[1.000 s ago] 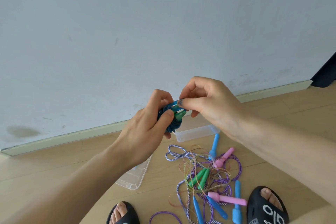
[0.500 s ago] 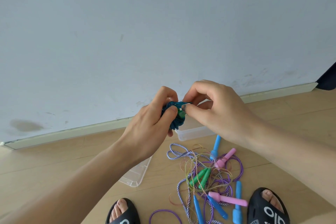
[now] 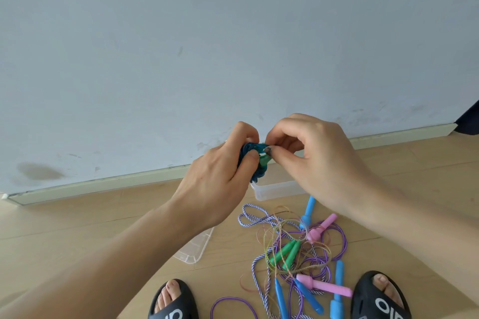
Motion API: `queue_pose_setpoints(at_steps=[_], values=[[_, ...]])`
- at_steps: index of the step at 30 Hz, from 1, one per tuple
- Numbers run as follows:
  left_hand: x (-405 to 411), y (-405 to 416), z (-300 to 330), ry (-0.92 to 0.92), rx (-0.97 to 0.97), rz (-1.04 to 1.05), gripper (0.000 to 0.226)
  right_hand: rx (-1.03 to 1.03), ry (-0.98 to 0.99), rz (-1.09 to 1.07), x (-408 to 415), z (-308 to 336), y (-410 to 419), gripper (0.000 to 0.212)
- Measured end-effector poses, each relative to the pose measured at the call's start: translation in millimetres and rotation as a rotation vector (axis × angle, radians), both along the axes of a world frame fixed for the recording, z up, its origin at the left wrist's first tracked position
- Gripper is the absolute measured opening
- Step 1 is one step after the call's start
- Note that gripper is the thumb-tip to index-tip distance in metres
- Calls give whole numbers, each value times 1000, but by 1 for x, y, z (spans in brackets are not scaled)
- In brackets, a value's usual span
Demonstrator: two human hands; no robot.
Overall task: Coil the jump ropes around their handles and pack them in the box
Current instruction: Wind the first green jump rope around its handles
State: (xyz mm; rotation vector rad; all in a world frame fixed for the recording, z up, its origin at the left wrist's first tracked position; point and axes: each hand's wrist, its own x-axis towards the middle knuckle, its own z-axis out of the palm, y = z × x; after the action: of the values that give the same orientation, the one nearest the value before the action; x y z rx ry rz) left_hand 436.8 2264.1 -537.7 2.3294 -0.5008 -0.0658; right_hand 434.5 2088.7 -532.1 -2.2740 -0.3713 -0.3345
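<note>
My left hand (image 3: pixel 220 176) grips a bundle of blue rope coiled around green handles (image 3: pixel 255 163), held up in front of the wall. My right hand (image 3: pixel 311 160) pinches a strand of that blue rope at the top of the bundle between thumb and forefinger. Below the hands the clear plastic box (image 3: pixel 277 189) sits on the floor, largely hidden by my right hand. A tangle of loose jump ropes (image 3: pixel 298 256) with green, pink and blue handles lies on the floor nearer to me.
The clear lid (image 3: pixel 197 248) lies flat on the wooden floor under my left forearm. My feet in black slippers (image 3: pixel 172 300) (image 3: pixel 378 298) flank the rope tangle. The wall and skirting board (image 3: pixel 103 184) run just behind the box.
Both hands have dropped slightly and drawn closer together. My right fingers have moved from pulling the strand out to pressing it against the bundle.
</note>
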Motion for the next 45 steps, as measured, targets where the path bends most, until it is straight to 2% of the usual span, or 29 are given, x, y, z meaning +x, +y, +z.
queue_pose_setpoints(at_steps=[3, 6, 11, 14, 20, 26, 29, 31, 37, 41, 45], values=[[-1, -1, -1, -17, 1, 12, 8, -50, -64, -42, 0, -1, 3, 15], [-2, -2, -1, -54, 64, 6, 8, -25, -28, -65, -2, -3, 7, 14], [-6, 1, -1, -81, 100, -13, 10, 186, 289, -1, -3, 2, 4, 13], [-7, 0, 0, -59, 96, -21, 10, 243, 483, 45, 1, 5, -3, 8], [-6, 0, -1, -59, 117, -49, 9, 441, 693, 126, 6, 5, -11, 10], [-4, -2, 1, -54, 110, -53, 7, 348, 639, 77, 5, 4, -13, 11], [-2, -3, 1, -32, 102, -44, 6, 201, 522, 72, 3, 2, -10, 15], [0, -3, 1, -18, 79, -35, 5, 174, 427, 77, 1, 1, -7, 15], [1, -6, 2, -39, 63, 0, 6, 299, 350, 57, 3, 0, -4, 10], [1, -6, -1, -87, 96, 11, 7, 462, 438, -33, 3, -5, 0, 6], [2, -9, -4, -120, 112, 27, 9, 678, 568, -137, 6, -11, 5, 12]])
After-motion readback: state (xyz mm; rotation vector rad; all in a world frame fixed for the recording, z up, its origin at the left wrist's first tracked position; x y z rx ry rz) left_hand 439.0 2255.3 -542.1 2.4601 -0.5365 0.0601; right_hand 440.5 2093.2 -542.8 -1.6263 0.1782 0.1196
